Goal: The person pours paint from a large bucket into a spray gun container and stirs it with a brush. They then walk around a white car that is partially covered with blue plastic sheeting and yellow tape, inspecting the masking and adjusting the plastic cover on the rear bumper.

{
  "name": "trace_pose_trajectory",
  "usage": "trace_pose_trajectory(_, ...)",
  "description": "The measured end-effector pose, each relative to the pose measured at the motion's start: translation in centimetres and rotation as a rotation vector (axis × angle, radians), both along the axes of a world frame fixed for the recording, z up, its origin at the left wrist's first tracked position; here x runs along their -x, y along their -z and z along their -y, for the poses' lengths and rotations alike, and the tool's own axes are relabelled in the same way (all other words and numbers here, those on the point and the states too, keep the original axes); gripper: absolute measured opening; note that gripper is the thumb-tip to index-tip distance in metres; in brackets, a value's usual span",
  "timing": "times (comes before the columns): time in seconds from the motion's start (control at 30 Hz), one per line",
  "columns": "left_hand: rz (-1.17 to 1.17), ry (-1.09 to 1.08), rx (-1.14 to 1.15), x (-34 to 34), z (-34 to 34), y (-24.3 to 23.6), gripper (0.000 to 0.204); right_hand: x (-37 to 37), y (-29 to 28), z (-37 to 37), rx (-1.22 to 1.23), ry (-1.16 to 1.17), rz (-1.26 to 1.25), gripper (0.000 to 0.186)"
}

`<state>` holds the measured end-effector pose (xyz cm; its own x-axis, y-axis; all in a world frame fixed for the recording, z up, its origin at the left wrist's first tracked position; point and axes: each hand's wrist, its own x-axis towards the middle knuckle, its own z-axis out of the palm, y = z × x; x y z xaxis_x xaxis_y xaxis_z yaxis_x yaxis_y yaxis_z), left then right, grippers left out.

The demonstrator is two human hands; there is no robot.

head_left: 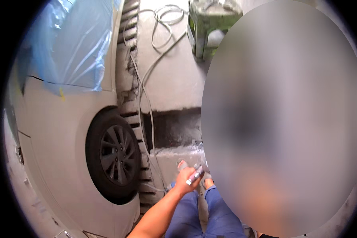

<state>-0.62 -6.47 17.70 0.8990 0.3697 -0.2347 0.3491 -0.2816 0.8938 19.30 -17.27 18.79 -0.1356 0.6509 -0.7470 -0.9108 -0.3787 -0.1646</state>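
My left hand [183, 183] is closed around a silver spray gun [195, 175], held low in front of my legs; its exact shape is hard to make out. A pale air hose [156, 189] runs to a fitting beside my left wrist. Most of the right side is covered by a blurred patch. Within it an orange-brown smear may be my right arm, but no fingers can be made out. To my left stands a light-coloured car [63, 139] with a dark wheel [117, 154]. Blue plastic film [73, 43] covers part of its body.
A worn green stool [204, 31] stands at the far middle. Coiled hose [168, 20] lies on the concrete floor. Ahead of my feet is a dark rectangular pit [174, 127] in the floor; a slatted grating [131, 119] runs alongside the car.
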Motion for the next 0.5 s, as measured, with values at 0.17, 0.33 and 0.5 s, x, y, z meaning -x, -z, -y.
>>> trace_pose_trajectory(0.17, 0.042, 0.128, 0.022, 3.1, 2.0, -6.9, 0.022, 1.3, -8.4, 2.1, -0.002, -0.094, -0.088, 0.025)
trace_pose_trajectory(0.33, -0.042, 0.203, -0.04, 5.5, 3.6, -16.1, 0.026, 3.9, -16.5, 3.9, 0.033, -0.203, -0.139, 0.021)
trace_pose_trajectory(0.5, 0.032, 0.208, -0.07, 7.8, 4.1, -19.9, 0.019, 7.0, -17.5, 5.0, -0.155, -0.228, 0.118, 0.019)
